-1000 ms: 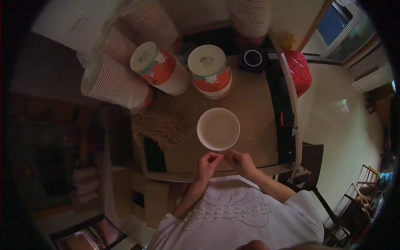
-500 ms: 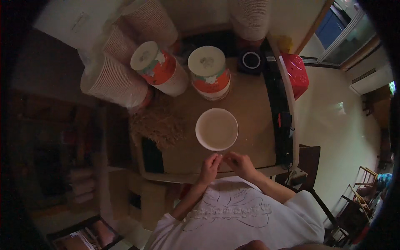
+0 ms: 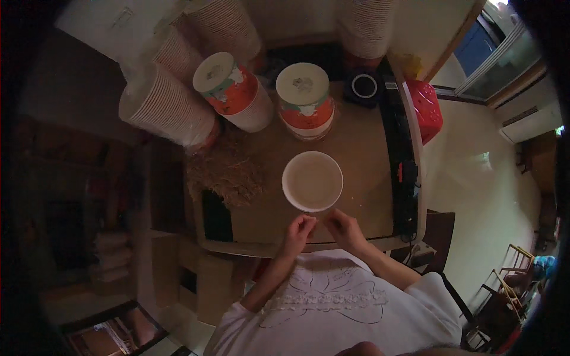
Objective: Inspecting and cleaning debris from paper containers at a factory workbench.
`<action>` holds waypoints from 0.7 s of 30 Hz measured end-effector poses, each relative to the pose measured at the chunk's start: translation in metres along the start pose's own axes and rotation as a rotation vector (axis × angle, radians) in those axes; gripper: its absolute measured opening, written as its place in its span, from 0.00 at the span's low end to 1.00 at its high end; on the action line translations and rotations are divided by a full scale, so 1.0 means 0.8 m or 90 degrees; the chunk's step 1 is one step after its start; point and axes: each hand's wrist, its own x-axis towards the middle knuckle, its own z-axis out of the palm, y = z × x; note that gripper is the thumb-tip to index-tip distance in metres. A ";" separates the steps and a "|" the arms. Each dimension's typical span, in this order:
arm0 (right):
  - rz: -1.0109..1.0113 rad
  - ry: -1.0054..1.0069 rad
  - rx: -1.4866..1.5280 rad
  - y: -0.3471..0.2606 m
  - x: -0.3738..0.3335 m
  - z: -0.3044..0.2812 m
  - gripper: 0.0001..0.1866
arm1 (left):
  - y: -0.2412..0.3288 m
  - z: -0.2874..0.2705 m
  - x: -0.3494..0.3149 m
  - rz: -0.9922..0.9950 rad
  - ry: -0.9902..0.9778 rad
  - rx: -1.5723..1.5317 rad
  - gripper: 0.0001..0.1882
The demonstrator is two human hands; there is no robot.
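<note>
Taking the white tub (image 3: 312, 181) as the middle of a clock, twelve pointing away from the person, the white shirt (image 3: 332, 299) is nearest, at six. Both forearms come up past it to the near edge of the table (image 3: 368, 204). The left hand (image 3: 300, 231) is between six and seven, its fingers curled in toward the thumb; the right hand (image 3: 345, 230) is at five, its fingers bent and turned toward the left. The two sit side by side just below the tub's near rim. Their tips are too dim and small to tell whether they meet or pinch anything.

The tub stands with its round mouth up on the tabletop. At eight lies a dark patch (image 3: 217, 216); at nine, a loose heap of brown strands (image 3: 228, 175). A black strip (image 3: 405, 204) edges the table at three.

Farther out, an upright tub stack (image 3: 306, 115) with an orange band stands at twelve, and a tilted tub stack (image 3: 234, 98) between ten and eleven. A dark gadget (image 3: 362, 88) with a pale ring is at one. Beyond, plastic-wrapped stacks (image 3: 169, 110) lean at ten, and a red stool (image 3: 424, 110) is on the floor at two.
</note>
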 end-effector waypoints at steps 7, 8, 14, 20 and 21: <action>-0.129 -0.036 -0.053 0.009 -0.003 0.006 0.01 | -0.008 -0.011 0.002 -0.170 -0.141 -0.032 0.10; -0.130 -0.028 -0.024 0.004 -0.004 0.007 0.01 | -0.009 -0.013 0.003 -0.215 -0.198 -0.113 0.09; -0.105 -0.079 -0.025 -0.008 -0.005 -0.002 0.02 | 0.012 -0.006 -0.003 -0.239 -0.165 -0.236 0.07; -0.147 -0.083 0.013 0.009 -0.002 -0.002 0.02 | 0.015 -0.012 -0.004 -0.288 -0.157 -0.234 0.07; -0.147 -0.083 0.013 0.011 -0.002 -0.003 0.02 | 0.009 -0.015 -0.003 -0.288 -0.156 -0.234 0.07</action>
